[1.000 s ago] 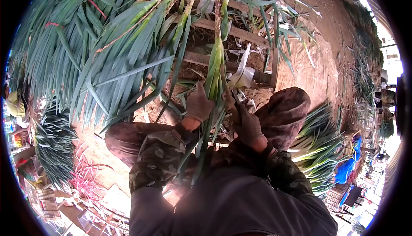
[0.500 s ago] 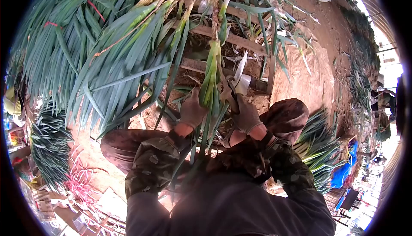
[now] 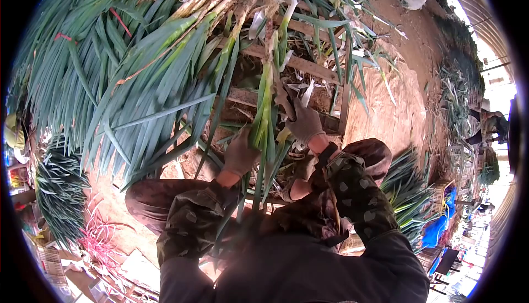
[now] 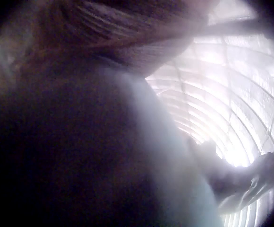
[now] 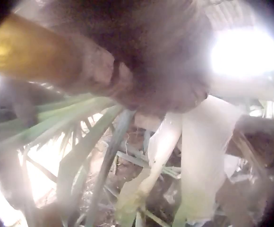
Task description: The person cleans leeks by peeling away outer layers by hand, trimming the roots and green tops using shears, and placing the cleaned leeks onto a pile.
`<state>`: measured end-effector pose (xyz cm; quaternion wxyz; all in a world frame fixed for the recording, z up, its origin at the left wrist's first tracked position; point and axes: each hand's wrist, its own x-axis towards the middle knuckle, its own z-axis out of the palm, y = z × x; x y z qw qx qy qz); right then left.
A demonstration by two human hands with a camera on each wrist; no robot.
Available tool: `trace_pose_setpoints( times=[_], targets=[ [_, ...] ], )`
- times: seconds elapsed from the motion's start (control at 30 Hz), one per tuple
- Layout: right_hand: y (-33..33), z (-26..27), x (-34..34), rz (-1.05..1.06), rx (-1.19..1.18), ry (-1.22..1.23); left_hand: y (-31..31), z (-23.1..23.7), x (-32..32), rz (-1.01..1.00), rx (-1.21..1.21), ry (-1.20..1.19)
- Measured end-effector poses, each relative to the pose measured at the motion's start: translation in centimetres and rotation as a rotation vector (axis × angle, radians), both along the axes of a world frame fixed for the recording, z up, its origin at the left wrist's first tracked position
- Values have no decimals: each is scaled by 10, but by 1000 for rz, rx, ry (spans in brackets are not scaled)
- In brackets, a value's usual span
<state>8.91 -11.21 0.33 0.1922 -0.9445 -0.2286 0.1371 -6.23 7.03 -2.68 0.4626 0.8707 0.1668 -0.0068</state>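
In the head view my gloved left hand [image 3: 241, 153] grips a large green onion [image 3: 266, 104] by its leaves. The stalk runs up and away, its leaves trailing down towards my lap. My gloved right hand [image 3: 303, 122] is just right of the same stalk, higher than the left, pinching a brownish strip-like piece [image 3: 284, 100]; I cannot tell what it is. In the right wrist view the glove [image 5: 151, 61] fills the top, with a yellow-brown rounded thing [image 5: 38, 54] beside it and pale leaf sheaths [image 5: 203, 161] hanging below. The left wrist view is mostly dark and blurred.
A large heap of green onions [image 3: 71, 77] lies at the left and far side. Wooden slats [image 3: 308, 67] with leaf scraps are in front of my knees. A flat tan sheet [image 3: 386, 110] covers ground at the right. More onions [image 3: 410, 184] lie beside my right knee.
My right hand has moved up along the stalk, away from my body. The left hand has shifted down and left, still gripping the onion leaves. The view has tilted slightly.
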Motion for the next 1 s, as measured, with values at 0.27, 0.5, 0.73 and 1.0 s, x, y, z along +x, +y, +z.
trace_pose_setpoints(
  times=[0.27, 0.5, 0.73, 1.0],
  targets=[
    [31, -9, 63, 35, 18, -106, 14, 6, 8, -54, -366, 101],
    [54, -18, 116, 5, 48, -175, 15, -31, 9, -44, -254, 15],
    [31, -4, 90, -45, 155, -16, 12, -52, 6, -84, -120, -131],
    [-8, 19, 38, -272, 298, 115, -52, -26, 5, -366, 139, 46]
  ],
)
